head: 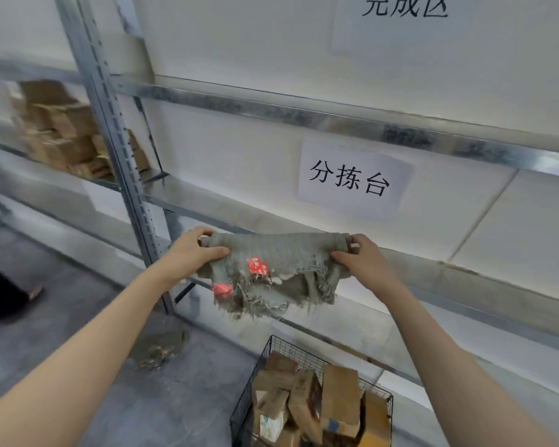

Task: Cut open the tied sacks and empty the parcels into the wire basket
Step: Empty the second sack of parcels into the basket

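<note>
While the wire basket (252,382) stands closest to us on the floor, heaped with cardboard parcels (339,395), we hold the grey woven sack (281,250) up above it, toward the rack. Left of the basket, on the floor, lies what looks like another crumpled sack (158,350), too blurred to be sure. Our left grip (194,250) has fingers and thumb curled round one end of the sack's bunched upper edge. Our right grip (359,256) clasps the other end the same way, so the cloth stretches between them. The frayed cut mouth (271,298) hangs downward, limp, below red tags (255,264), and nothing shows dropping out. We judge the emptying of this sack about finished. The next move calls for putting it aside and finding a tied sack and a cutter, neither of which is in view. Behind stand the metal rack (117,140), a paper sign (352,180) on the wall, and stacked cartons (55,124) farther left.
</note>
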Demonstrator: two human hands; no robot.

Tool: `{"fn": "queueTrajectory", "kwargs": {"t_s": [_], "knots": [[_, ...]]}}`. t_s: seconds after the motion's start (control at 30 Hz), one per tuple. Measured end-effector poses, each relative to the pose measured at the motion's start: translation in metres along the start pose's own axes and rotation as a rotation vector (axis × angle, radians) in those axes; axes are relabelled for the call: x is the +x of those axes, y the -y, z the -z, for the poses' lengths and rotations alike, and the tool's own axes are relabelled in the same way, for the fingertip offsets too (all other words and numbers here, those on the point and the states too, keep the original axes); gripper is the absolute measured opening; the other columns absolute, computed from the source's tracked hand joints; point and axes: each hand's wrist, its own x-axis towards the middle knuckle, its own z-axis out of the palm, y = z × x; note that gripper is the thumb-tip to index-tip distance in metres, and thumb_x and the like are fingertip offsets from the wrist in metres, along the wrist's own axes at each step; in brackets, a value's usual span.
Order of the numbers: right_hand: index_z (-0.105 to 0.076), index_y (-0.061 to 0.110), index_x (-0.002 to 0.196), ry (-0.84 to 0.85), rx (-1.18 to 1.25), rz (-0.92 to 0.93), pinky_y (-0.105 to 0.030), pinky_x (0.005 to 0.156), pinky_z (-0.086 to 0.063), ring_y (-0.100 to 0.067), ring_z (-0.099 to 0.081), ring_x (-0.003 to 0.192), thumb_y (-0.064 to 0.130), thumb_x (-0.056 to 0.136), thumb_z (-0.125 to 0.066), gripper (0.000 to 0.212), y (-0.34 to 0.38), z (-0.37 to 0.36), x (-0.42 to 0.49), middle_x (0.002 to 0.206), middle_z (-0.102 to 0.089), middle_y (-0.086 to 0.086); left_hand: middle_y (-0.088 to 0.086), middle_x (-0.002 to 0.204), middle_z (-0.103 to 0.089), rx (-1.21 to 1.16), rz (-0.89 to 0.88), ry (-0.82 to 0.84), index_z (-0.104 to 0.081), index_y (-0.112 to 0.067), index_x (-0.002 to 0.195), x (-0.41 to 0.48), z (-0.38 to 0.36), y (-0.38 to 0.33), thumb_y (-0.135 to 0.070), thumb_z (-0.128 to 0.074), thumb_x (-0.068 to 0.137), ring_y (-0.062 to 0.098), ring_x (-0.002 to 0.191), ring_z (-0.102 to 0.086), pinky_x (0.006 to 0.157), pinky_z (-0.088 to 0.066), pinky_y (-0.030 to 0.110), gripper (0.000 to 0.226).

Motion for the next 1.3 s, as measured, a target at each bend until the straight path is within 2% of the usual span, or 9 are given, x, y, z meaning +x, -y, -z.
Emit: {"fn": "queueTrajectory", "kwargs": {"t_s": [0.13, 0.3, 0.43, 0.53, 0.63, 0.7, 0.8, 0.97, 1.3], "knots": [[-0.041, 0.014, 0.128, 0.056, 0.026, 0.037, -0.024, 0.062, -0.050, -0.018, -0.062, 0.080, 0.015, 0.087, -0.067, 0.048, 0.009, -0.042, 0.006, 0.102, -0.057, -0.011, 0.007, 0.102, -0.054, 0.061, 0.031, -0.174, -0.043, -0.027, 0.112, -0.020, 0.022, 0.030, -0.028, -0.070, 0.084, 0.024, 0.083, -0.056, 0.068, -0.049, 0.035, 0.039], [-0.034, 0.028, 0.137, 0.214, -0.030, 0.141, -0.035, 0.077, -0.054, -0.022, -0.062, 0.092, 0.013, 0.090, -0.061, 0.057, 0.025, -0.099, 0.007, 0.118, -0.056, -0.008, 0.004, 0.076, -0.046, 0.114, 0.060, -0.235, -0.037, -0.020, 0.106, -0.058, 0.051, 0.060, -0.013, -0.052, 0.094, 0.017, 0.055, -0.042, 0.052, -0.035, 0.028, 0.020], [-0.045, 0.032, 0.118, 0.287, -0.081, 0.226, -0.044, 0.073, -0.056, -0.023, -0.061, 0.079, 0.009, 0.089, -0.057, 0.039, 0.039, -0.140, 0.001, 0.107, -0.061, -0.007, 0.009, 0.079, -0.046, 0.180, 0.113, -0.300, -0.039, -0.027, 0.088, -0.090, 0.073, 0.084, -0.005, -0.048, 0.093, 0.018, 0.062, -0.039, 0.057, -0.034, 0.030, 0.024], [-0.046, 0.034, 0.102, 0.349, -0.112, 0.267, -0.046, 0.071, -0.052, -0.022, -0.055, 0.068, 0.007, 0.088, -0.054, 0.032, 0.048, -0.168, -0.005, 0.094, -0.062, -0.009, 0.006, 0.082, -0.050, 0.192, 0.162, -0.335, -0.048, -0.017, 0.097, -0.108, 0.088, 0.100, -0.002, -0.046, 0.093, 0.016, 0.056, -0.039, 0.053, -0.036, 0.024, 0.016], [-0.050, 0.036, 0.106, 0.423, -0.108, 0.314, -0.051, 0.079, -0.054, -0.028, -0.061, 0.084, 0.003, 0.086, -0.052, 0.038, 0.057, -0.193, -0.007, 0.101, -0.062, -0.005, 0.002, 0.082, -0.053, 0.167, 0.200, -0.400, -0.056, -0.010, 0.102, -0.119, 0.103, 0.115, -0.002, -0.048, 0.092, 0.014, 0.055, -0.040, 0.050, -0.035, 0.021, 0.015], [-0.052, 0.034, 0.124, 0.488, -0.123, 0.349, -0.045, 0.088, -0.052, -0.027, -0.060, 0.104, 0.003, 0.088, -0.052, 0.047, 0.064, -0.210, -0.007, 0.121, -0.059, -0.004, 0.001, 0.078, -0.053, 0.133, 0.245, -0.422, -0.058, -0.012, 0.103, -0.123, 0.112, 0.125, -0.005, -0.049, 0.093, 0.013, 0.052, -0.039, 0.049, -0.034, 0.022, 0.015], [-0.052, 0.025, 0.133, 0.561, -0.149, 0.398, -0.026, 0.089, -0.040, -0.017, -0.052, 0.112, 0.005, 0.090, -0.056, 0.048, 0.076, -0.234, -0.005, 0.132, -0.054, 0.001, 0.008, 0.080, -0.055, 0.102, 0.290, -0.432, -0.057, -0.014, 0.104, -0.124, 0.128, 0.143, -0.008, -0.051, 0.092, 0.014, 0.053, -0.041, 0.049, -0.036, 0.023, 0.015], [-0.052, 0.020, 0.133, 0.663, -0.120, 0.377, -0.026, 0.095, -0.035, -0.017, -0.049, 0.119, 0.012, 0.084, -0.068, 0.052, 0.091, -0.276, 0.000, 0.131, -0.054, 0.001, -0.008, 0.090, -0.052, 0.106, 0.288, -0.438, -0.056, -0.015, 0.110, -0.115, 0.157, 0.171, -0.009, -0.055, 0.091, 0.014, 0.074, -0.051, 0.060, -0.043, 0.021, 0.019], [-0.044, 0.018, 0.138, 0.618, -0.077, 0.322, -0.020, 0.092, -0.032, -0.007, -0.044, 0.109, 0.008, 0.087, -0.066, 0.056, 0.117, -0.342, 0.022, 0.134, -0.050, 0.001, 0.002, 0.127, -0.053, 0.170, 0.228, -0.379, -0.054, -0.019, 0.122, -0.065, 0.220, 0.216, -0.015, -0.058, 0.090, 0.016, 0.079, -0.056, 0.078, -0.047, 0.034, 0.032]]}}
